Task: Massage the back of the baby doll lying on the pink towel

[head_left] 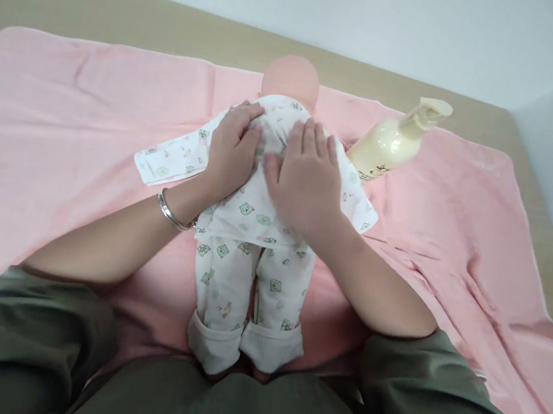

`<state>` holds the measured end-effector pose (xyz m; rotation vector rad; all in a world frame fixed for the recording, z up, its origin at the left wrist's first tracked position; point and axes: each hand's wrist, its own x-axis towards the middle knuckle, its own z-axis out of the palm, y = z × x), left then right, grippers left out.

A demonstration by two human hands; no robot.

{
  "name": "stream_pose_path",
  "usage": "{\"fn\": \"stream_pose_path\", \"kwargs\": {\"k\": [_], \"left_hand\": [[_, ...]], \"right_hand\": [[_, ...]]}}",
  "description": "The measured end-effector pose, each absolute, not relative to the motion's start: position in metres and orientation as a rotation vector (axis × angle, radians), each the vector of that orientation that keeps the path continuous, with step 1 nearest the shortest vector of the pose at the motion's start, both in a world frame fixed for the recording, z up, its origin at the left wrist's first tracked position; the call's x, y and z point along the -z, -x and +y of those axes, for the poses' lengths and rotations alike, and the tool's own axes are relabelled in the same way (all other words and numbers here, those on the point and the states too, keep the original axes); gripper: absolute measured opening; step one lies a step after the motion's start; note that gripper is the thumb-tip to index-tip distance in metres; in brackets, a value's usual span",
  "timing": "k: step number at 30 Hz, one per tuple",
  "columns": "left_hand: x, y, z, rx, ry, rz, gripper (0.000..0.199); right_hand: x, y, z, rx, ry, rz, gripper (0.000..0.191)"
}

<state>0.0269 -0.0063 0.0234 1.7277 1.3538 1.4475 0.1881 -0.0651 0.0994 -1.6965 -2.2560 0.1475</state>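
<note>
A baby doll (291, 78) lies stretched out before me, its bald head away from me and no face showing. It wears a white printed top (255, 216) and matching trousers (274, 287) with rolled cuffs. My left hand (235, 145) rests on the upper left of the top near the shoulder, open, fingers laid over the cloth. On the upper right, my right hand (308, 171) is spread flat with fingers stretched out, slightly blurred. The cloth under both palms is hidden. Neither hand holds anything.
A pink blanket (64, 127) with folds at the right lies under the doll. Right of the doll, a cream pump bottle (390, 144) leans over on the blanket. The pale wooden tabletop (128, 17) shows behind, against a white wall (330, 12).
</note>
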Motion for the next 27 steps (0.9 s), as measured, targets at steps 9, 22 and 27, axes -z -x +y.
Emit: {"fn": "stream_pose_path", "kwargs": {"k": [9,22,27], "left_hand": [[-0.028,-0.028,-0.01,-1.502,-1.795,1.383,0.034],[-0.025,-0.027,-0.01,-1.466,-1.743,1.396,0.026],[-0.025,-0.026,-0.01,-1.466,-1.757,1.359,0.028]], "right_hand": [[-0.105,-0.21,-0.032,-0.354,1.465,-2.427,0.066],[-0.107,-0.193,-0.062,-0.236,1.507,-2.459,0.06],[-0.103,-0.204,-0.032,-0.36,1.669,-2.34,0.073]]}}
